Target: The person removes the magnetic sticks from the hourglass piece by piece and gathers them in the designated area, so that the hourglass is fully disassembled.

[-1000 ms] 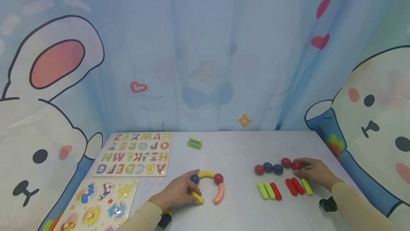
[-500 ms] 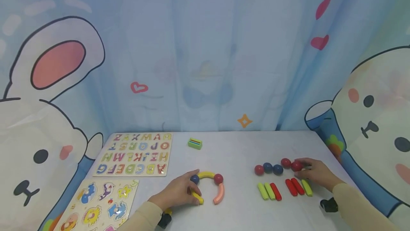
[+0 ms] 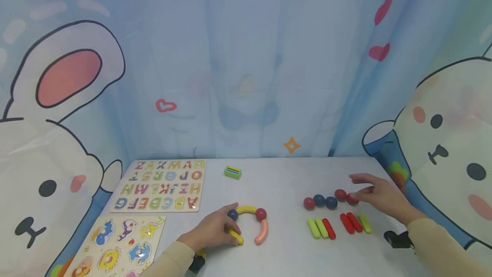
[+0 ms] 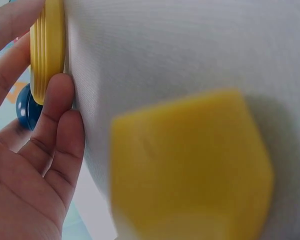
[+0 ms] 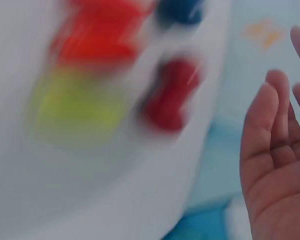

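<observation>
My left hand point(image 3: 215, 228) pinches a curved yellow stick point(image 4: 51, 47) between thumb and fingers, low over the white cloth. Its fingertips lie by a blue ball point(image 3: 232, 214) at the end of another curved yellow stick point(image 3: 247, 209). From there an arc continues through a red ball point(image 3: 261, 214) to a curved pink stick point(image 3: 262, 232). On the right, my right hand point(image 3: 378, 196) has its fingers spread and holds nothing. It overlaps the edge of a red ball point(image 3: 352, 199) in the head view; the right wrist view shows its bare palm, with the toys blurred.
More red and blue balls point(image 3: 319, 200) sit in a row at right, above several short green and red sticks point(image 3: 329, 228). Two puzzle boards, one with letters point(image 3: 157, 186) and one with animals point(image 3: 115, 247), lie at left. A small green block point(image 3: 232, 172) stands behind.
The right hand has come off the red ball and drawn back slightly to the right, its fingers opening. The left hand has kept its place on the curved yellow stick.
</observation>
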Demonstrator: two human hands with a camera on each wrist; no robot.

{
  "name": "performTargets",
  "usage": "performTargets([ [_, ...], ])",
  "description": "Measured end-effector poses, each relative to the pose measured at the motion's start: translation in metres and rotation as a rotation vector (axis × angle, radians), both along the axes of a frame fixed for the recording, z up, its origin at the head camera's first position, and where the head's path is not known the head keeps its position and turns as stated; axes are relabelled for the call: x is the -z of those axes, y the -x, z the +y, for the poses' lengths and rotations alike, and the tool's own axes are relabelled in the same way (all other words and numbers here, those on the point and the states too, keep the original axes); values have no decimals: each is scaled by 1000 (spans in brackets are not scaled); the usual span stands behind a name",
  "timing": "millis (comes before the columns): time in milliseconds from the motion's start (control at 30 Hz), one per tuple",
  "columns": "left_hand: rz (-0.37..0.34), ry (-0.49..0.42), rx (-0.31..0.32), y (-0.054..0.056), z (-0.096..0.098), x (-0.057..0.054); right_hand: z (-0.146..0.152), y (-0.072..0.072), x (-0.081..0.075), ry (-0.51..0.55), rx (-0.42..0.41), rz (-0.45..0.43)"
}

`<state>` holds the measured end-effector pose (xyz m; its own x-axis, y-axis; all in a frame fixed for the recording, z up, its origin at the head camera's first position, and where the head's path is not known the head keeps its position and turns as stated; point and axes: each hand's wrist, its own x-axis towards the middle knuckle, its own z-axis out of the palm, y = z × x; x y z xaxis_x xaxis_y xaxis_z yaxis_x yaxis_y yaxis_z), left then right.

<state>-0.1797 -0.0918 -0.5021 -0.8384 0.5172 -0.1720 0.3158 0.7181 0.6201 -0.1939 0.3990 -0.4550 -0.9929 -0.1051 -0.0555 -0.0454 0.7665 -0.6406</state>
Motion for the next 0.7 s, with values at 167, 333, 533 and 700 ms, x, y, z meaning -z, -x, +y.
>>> performTargets([
  [167, -5, 0, -10, -2, 1, -2, -86, 0, -16, 102, -184, -88],
  [333, -4, -7, -5, -3, 1, -4, -168, 0, 6, 120, -281, -199],
  [533, 28, -11, -16, -4, -2, -5, -222, 1, 42, 123, -241, -208],
  [700, 146, 26, -69, -8, -9, -4, -231, 0, 54, 128, -221, -176],
])
